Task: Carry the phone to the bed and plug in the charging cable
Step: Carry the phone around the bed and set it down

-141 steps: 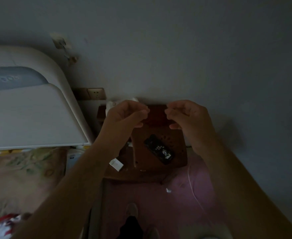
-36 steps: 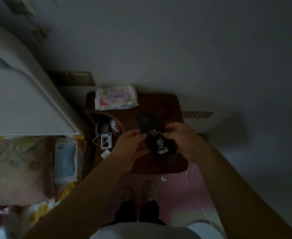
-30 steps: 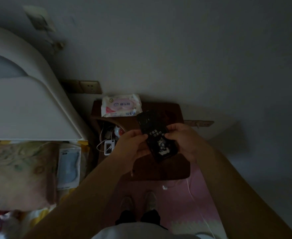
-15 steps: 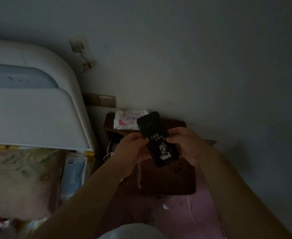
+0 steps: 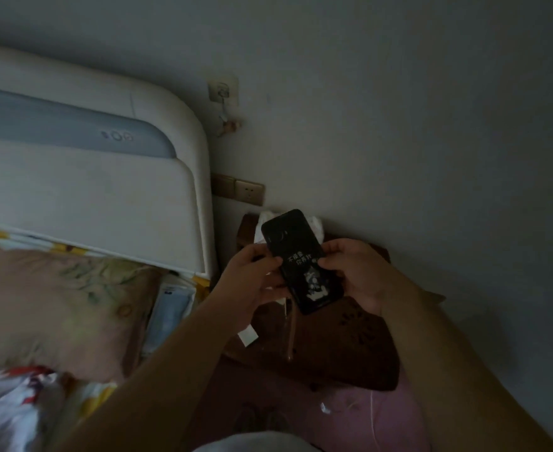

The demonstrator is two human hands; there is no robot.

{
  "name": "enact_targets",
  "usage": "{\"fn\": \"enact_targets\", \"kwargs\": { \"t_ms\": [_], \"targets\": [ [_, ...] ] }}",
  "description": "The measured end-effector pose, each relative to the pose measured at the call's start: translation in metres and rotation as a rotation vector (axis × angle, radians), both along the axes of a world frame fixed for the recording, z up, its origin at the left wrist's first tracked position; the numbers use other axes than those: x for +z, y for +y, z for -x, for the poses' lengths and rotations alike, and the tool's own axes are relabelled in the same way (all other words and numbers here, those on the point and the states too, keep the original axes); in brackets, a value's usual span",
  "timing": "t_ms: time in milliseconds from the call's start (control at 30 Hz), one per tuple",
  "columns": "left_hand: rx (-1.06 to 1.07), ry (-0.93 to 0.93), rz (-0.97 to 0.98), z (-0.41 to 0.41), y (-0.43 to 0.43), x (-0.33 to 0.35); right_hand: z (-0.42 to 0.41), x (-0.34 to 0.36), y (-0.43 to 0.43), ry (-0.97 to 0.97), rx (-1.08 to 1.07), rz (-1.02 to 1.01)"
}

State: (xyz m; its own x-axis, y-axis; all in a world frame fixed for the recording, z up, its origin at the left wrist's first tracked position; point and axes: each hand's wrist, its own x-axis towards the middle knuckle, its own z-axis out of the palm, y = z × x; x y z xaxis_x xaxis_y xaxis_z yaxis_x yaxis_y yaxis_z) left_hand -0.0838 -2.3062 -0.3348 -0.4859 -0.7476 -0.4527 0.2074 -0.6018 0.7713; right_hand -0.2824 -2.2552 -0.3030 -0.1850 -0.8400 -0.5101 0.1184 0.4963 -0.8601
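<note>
Dark phone [image 5: 301,261] held above brown counter [image 5: 343,347], beside bed [image 5: 89,197].
The phone is gripped back-up at both long edges: left hand [image 5: 252,278] and right hand [image 5: 360,275] are closed on it, fingers [image 5: 270,288] curled under, thumbs on top.

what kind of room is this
Most likely a bedroom: a padded headboard stands against the wall, a pillow lies in front of it, and a small dark wooden nightstand sits beside them, under the phone held by the left hand and right hand.
</note>
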Motion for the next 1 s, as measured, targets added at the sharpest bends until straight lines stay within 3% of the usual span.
{"fn": "enact_targets", "kwargs": {
  "t_ms": [667, 1000],
  "targets": [
    [0.462, -0.155, 0.045, -0.039, 0.040, 0.016, -0.036, 0.002, -0.044, -0.087, 0.358, 0.041],
    [0.712, -0.182, 0.048, -0.087, 0.081, 0.025, -0.098, 0.003, -0.053, -0.136, 0.622, 0.052]
  ]
}}
